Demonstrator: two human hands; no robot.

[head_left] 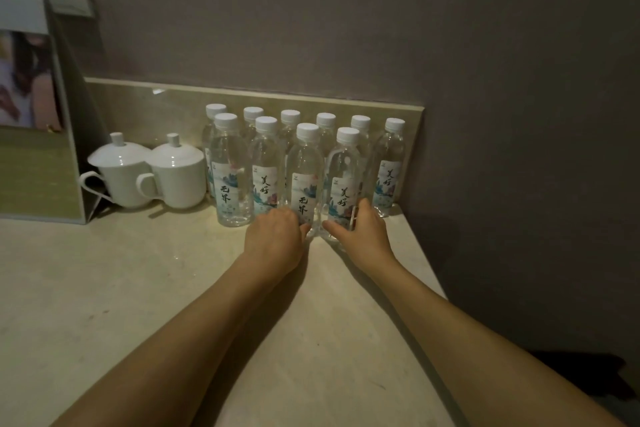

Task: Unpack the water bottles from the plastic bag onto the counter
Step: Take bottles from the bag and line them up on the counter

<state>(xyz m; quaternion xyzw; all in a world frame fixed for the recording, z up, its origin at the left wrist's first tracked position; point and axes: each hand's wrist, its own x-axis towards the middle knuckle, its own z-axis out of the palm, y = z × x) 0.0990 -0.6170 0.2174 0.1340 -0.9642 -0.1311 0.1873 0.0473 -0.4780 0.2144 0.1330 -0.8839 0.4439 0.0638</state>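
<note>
Head view: clear white-capped water bottles (304,173) upright, caps up, left hand (275,236) and right hand (363,232) each curled round one.

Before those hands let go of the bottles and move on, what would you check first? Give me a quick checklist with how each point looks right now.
1. Left hand has a grip on a front-row bottle: ok, fingers wrap its base.
2. Right hand grips the neighbouring bottle: ok.
3. Both held bottles upright on the counter: ok.
4. Other bottles standing, white caps on: ok, all ten in view are upright and capped.
5. Lidded white cups clear of the bottles: ok, they sit to the left, apart from the hands.
6. Plastic bag emptied: cannot tell, no bag in view.
</note>
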